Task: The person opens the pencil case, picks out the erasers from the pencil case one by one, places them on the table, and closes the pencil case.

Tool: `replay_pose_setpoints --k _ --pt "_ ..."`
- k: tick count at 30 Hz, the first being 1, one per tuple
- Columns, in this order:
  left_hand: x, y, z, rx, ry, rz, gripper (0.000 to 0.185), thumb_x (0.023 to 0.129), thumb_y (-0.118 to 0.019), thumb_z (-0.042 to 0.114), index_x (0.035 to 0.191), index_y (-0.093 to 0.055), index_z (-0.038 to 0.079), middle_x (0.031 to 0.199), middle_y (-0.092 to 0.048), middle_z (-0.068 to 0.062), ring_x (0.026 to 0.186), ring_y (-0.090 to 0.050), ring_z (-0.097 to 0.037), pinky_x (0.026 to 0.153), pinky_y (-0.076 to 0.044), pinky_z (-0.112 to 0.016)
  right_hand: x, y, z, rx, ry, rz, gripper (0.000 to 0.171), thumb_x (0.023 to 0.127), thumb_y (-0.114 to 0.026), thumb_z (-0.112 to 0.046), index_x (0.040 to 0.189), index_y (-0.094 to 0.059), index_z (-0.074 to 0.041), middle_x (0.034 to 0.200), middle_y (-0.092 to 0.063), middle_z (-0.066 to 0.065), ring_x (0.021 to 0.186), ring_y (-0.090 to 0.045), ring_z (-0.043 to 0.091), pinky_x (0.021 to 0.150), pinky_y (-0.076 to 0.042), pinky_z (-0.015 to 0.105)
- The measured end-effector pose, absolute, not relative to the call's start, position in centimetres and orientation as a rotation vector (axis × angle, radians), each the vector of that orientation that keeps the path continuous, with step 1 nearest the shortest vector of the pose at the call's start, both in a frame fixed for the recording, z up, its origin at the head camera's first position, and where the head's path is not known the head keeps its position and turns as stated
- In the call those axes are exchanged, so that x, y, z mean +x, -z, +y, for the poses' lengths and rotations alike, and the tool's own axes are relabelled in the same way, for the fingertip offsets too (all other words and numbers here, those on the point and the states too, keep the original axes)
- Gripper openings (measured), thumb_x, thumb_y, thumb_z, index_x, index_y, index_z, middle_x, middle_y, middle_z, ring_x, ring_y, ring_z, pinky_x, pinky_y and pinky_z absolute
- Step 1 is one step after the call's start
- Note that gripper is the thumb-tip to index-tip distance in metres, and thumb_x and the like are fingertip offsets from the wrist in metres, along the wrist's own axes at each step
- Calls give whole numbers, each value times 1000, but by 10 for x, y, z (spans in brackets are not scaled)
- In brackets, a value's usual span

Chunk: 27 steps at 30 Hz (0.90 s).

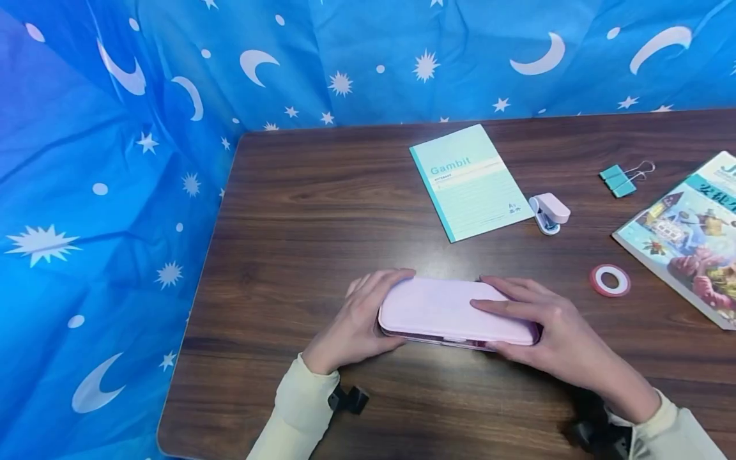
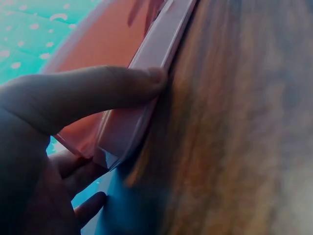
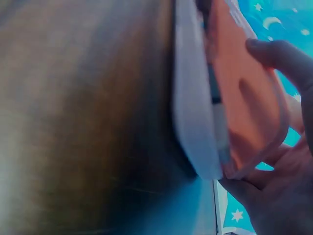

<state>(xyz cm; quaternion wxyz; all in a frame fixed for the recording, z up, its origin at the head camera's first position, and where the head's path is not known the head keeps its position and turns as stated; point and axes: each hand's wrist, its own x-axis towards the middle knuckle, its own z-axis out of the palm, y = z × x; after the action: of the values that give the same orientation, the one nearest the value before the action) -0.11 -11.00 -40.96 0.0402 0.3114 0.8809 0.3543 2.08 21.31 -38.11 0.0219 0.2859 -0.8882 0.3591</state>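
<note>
A pale pink pencil case [image 1: 445, 310] lies lengthwise near the front of the table, its lid slightly parted from the base along the near side. My left hand [image 1: 362, 316] grips its left end, with the thumb along the near edge and the fingers behind. In the left wrist view the thumb [image 2: 127, 85] presses on the case's side wall. My right hand [image 1: 546, 326] holds the right end, one finger lying across the lid and the thumb at the near edge. Through the gap in the right wrist view, some contents [image 3: 220, 122] show, blurred.
Beyond the case lie a mint notebook [image 1: 471, 185] and a small pink-and-white stapler [image 1: 551, 211]. To the right are a roll of red-edged tape [image 1: 598, 281], a teal binder clip [image 1: 618, 181] and an illustrated book [image 1: 690, 246]. A blue star-patterned curtain [image 1: 368, 38] borders the table.
</note>
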Motion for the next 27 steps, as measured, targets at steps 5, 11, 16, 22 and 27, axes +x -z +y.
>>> replay_pose_setpoints --k 5,11,16,22,27 --pt "1 410 -113 858 -1052 2705 119 66 -95 30 160 -23 25 153 -43 4 139 -38 -10 115 -29 -46 11 376 218 843 -1381 -2718 57 75 -88 -5 126 -72 -23 136 -65 4 130 -55 7 101 -35 10" --pt "7 411 -117 739 -1007 2812 131 61 -97 37 163 -14 28 145 -51 4 129 -44 -17 107 -32 -47 6 373 219 573 -1563 -2615 41 82 -77 7 119 -75 -12 114 -75 1 111 -65 4 94 -44 12" --pt "11 412 -120 685 -1026 2832 141 60 -98 38 163 -2 30 154 -46 4 127 -47 -17 107 -31 -47 1 371 218 319 -1515 -2626 22 93 -69 -2 112 -77 -10 102 -73 -15 91 -64 0 81 -46 10" --pt "12 414 -120 694 -1077 2858 143 59 -98 36 164 -1 25 143 -56 4 126 -50 -16 106 -32 -46 -12 370 217 213 -1449 -2646 16 98 -65 -11 108 -77 -7 85 -69 0 70 -50 9 61 -38 22" --pt "11 414 -119 684 -1103 2853 144 58 -98 36 163 0 26 139 -59 4 126 -50 -16 105 -32 -47 -18 369 215 169 -1474 -2652 19 100 -62 -15 112 -75 -6 83 -66 2 69 -48 10 60 -37 22"
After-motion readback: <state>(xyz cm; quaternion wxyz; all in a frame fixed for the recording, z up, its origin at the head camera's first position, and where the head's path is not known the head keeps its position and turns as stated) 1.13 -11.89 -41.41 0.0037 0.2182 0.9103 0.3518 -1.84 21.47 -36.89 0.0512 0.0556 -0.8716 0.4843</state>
